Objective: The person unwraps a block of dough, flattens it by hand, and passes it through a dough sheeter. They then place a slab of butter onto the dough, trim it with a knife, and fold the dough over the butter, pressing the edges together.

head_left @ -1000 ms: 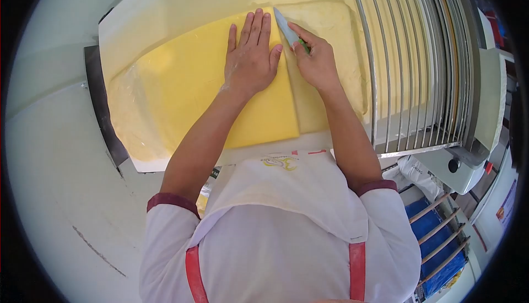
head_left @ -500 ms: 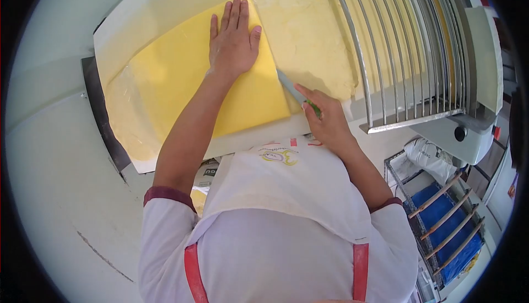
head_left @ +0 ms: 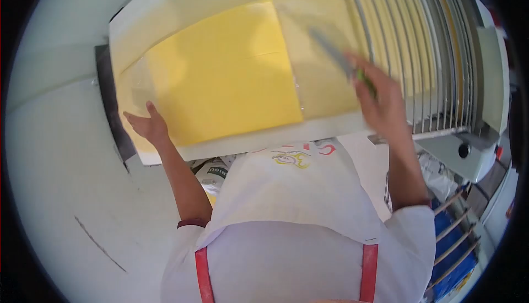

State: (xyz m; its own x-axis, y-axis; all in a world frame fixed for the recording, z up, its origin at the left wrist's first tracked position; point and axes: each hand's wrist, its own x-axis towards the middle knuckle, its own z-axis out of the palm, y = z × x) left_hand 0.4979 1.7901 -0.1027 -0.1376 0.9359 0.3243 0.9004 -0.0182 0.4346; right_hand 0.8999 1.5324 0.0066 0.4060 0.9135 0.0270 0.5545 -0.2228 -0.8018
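My left hand (head_left: 149, 126) is at the left end of the pale dough sheet (head_left: 325, 77), near its front corner, with fingers apart and holding nothing. A smooth yellow slab (head_left: 220, 77) lies on the left and middle part of the dough, with a short line visible near its right side. In my right hand (head_left: 380, 96) is a knife (head_left: 330, 47) with a green handle. The blade points up and left above the bare right part of the dough, slightly blurred.
The dough rests on a white work surface (head_left: 336, 125). A metal guard of parallel bars (head_left: 421, 55) stands over the right end, joined to a machine (head_left: 463, 157). Below right is a rack with wooden rods (head_left: 452, 245) and blue material. A printed bag (head_left: 212, 172) lies beneath the surface's front edge.
My left hand has left the yellow slab's top right area and moved to the far left. My right hand has lifted the knife from the slab's edge and moved right. The view has shifted slightly.
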